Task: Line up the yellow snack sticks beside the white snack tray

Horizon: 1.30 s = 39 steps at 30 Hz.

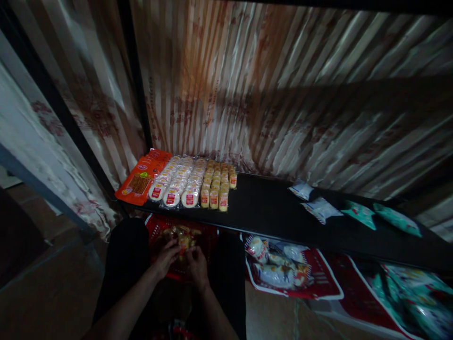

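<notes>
Both my hands reach down into a red basket (pixel 205 236) between my knees, below a black shelf (pixel 269 208). My left hand (pixel 166 257) and my right hand (pixel 197 268) have their fingers curled on small yellowish snack packets (pixel 184 240) in the basket. On the shelf's left end lie an orange flat packet (pixel 144 175), rows of round white-and-red packets (pixel 177 182) and rows of small yellow packets (pixel 217 184).
Loose white packets (pixel 320 208) and green packets (pixel 396 218) lie on the shelf's right part. A second red basket (pixel 314 283) with white and red bags sits on the floor at right. A striped curtain (pixel 283 94) hangs behind.
</notes>
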Each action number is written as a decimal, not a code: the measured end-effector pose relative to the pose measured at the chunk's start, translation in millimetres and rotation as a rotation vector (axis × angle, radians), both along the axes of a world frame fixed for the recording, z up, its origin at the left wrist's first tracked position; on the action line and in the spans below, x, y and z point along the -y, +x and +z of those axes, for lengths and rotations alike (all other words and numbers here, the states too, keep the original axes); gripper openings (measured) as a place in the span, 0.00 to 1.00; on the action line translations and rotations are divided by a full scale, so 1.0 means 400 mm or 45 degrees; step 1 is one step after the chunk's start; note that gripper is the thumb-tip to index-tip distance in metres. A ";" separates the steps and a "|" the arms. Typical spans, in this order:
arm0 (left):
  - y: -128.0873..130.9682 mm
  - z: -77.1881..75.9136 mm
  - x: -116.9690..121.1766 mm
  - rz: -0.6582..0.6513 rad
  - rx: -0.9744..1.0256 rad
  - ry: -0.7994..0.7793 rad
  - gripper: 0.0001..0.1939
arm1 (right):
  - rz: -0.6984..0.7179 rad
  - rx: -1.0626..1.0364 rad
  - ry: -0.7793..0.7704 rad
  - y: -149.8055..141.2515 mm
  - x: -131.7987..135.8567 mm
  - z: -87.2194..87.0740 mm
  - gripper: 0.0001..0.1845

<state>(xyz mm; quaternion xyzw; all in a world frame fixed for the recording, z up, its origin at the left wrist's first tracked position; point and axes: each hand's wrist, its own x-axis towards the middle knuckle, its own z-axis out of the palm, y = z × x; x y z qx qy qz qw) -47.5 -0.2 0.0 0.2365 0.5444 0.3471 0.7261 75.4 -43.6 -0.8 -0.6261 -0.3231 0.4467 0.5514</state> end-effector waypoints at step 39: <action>0.379 0.319 -0.051 -0.487 0.017 0.736 0.21 | -0.414 0.507 0.144 0.344 -0.033 0.243 0.22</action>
